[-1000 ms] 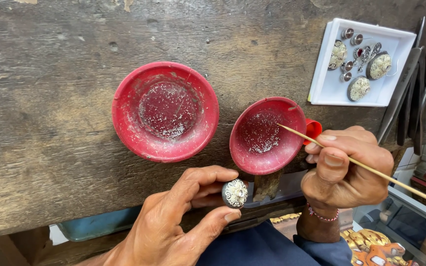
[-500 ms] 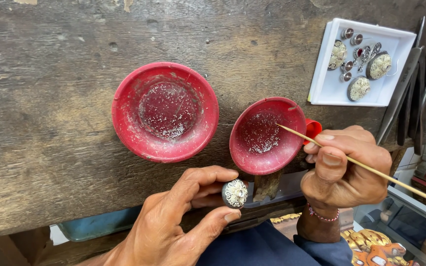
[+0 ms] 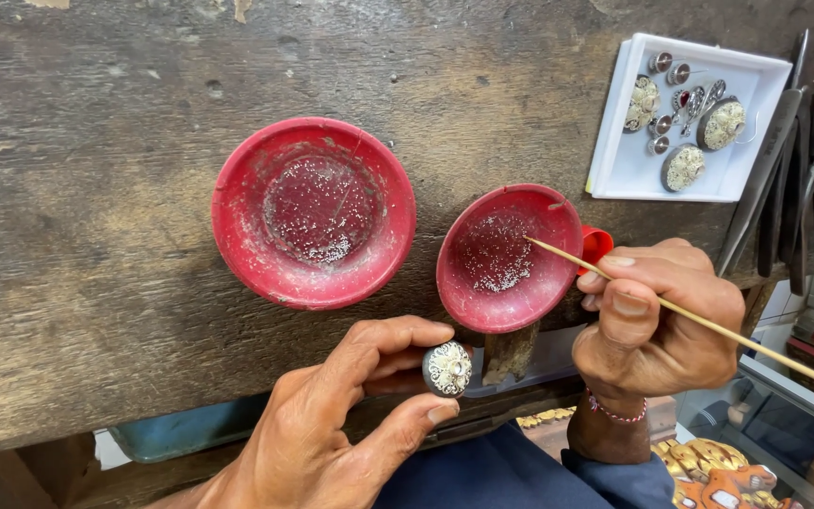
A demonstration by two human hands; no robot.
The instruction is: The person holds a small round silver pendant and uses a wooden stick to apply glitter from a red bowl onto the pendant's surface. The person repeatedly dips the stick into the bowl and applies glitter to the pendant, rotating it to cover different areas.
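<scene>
From the head view, the left hand (image 3: 332,424) sits at the lower centre of the frame, its thumb and fingers (image 3: 398,339) clenched around a small round silver ornament (image 3: 447,368) with fine patterned work on its face. The ornament is held just below the front edge of the worn wooden bench (image 3: 96,236), a little left of a dark peg that juts from that edge.

The right hand (image 3: 657,320), at the lower right, grips a thin pale stick (image 3: 708,323) between thumb and fingers. The stick runs from the lower right edge of the frame up and left, and its tip lies inside the smaller red bowl (image 3: 509,256), over a scatter of tiny silvery granules (image 3: 496,273) at the bowl's bottom. That bowl is tilted toward the person and touches the right hand's fingertips; a small red cap (image 3: 597,247) shows just beside it, partly hidden by the hand. A beaded bracelet (image 3: 614,412) circles the right wrist.

The larger red bowl (image 3: 313,212) rests flat on the bench to the left centre, near the smaller one but apart from it, also holding granules. In the upper right, a white tray (image 3: 633,174) carries several silver jewellery pieces (image 3: 720,124). Dark metal tools (image 3: 784,170) lie just right of the tray, at the bench's edge.
</scene>
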